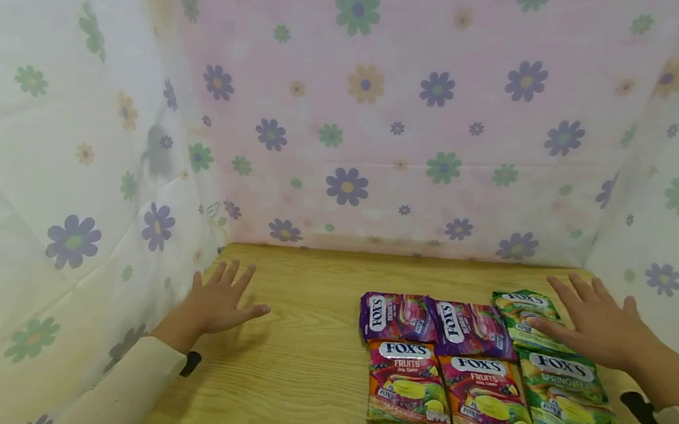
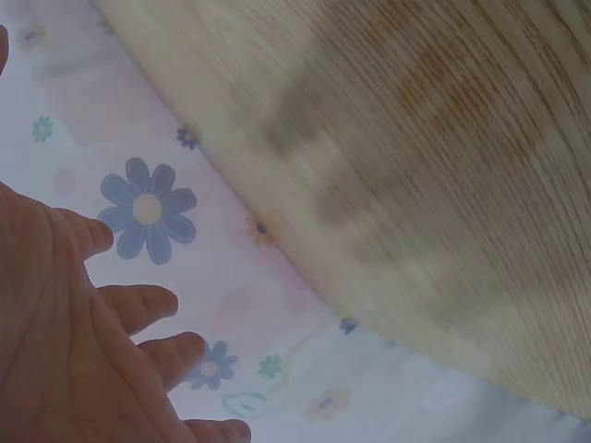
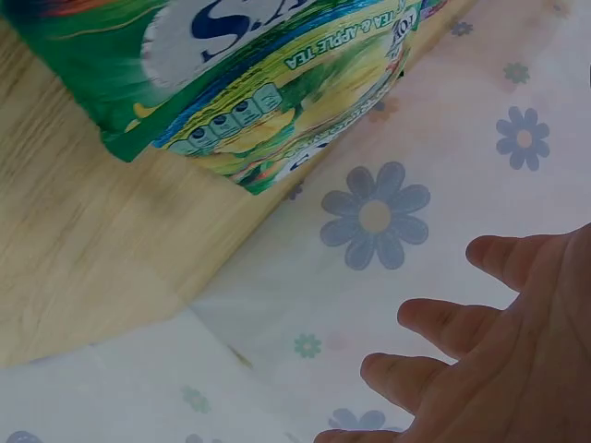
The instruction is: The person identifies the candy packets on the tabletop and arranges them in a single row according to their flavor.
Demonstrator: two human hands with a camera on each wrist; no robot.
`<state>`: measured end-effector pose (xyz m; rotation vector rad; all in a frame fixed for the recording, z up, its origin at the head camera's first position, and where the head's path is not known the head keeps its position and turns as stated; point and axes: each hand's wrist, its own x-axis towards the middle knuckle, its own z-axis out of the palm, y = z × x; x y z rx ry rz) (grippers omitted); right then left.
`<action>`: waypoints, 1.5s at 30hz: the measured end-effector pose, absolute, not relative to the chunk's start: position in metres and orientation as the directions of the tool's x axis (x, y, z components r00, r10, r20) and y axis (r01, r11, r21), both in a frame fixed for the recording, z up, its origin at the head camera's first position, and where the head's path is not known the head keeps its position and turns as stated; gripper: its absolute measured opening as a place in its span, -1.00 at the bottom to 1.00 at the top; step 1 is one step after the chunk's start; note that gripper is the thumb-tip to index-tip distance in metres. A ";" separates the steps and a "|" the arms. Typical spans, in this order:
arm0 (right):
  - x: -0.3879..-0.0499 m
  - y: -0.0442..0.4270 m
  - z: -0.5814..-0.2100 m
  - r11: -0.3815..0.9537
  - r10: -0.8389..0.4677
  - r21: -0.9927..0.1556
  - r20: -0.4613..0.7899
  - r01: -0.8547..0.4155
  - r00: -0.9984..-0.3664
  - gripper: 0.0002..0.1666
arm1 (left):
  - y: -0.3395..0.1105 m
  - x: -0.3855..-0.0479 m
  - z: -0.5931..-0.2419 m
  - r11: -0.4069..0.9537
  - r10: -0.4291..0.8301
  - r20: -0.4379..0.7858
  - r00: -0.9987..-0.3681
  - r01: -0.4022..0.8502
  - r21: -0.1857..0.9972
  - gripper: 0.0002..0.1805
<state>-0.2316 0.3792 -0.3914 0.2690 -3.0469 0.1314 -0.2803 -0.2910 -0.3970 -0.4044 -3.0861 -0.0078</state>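
My left hand (image 1: 217,305) hovers over the left side of the wooden table with its fingers spread, holding nothing. Over on the right, my right hand (image 1: 600,325) is spread too, palm down above the green candy bags and partly hiding them. The far green bag (image 1: 527,317) lies nearest its thumb; a second green Spring Tea bag (image 1: 565,398) is closer to me. Left of these lie two purple Berries candy bags (image 1: 400,316) at the back and two red-orange Fruits candy bags (image 1: 410,384) in front. In the right wrist view, a green bag (image 3: 305,101) appears apart from the fingers.
Flower-printed cloth (image 1: 351,127) rises behind the table and along both sides. The wooden table top (image 1: 299,367) extends left of the bags. Each wrist wears a dark band, the left wristband (image 1: 190,364) showing at the sleeve.
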 end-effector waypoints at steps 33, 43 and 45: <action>-0.265 0.297 -0.393 0.949 -0.302 -0.052 0.140 -0.311 -0.943 0.10 | -0.207 -0.301 -0.423 0.943 0.333 0.002 -0.943 0.332 0.027 0.20; -0.276 0.276 -0.393 0.933 -0.332 -0.102 0.131 -0.346 -0.934 0.06 | -0.173 -0.301 -0.430 0.935 0.352 0.003 -0.936 0.352 0.034 0.25; -0.278 0.271 -0.394 0.929 -0.338 -0.117 0.126 -0.352 -0.933 0.04 | -0.169 -0.303 -0.434 0.936 0.352 0.007 -0.936 0.352 0.027 0.28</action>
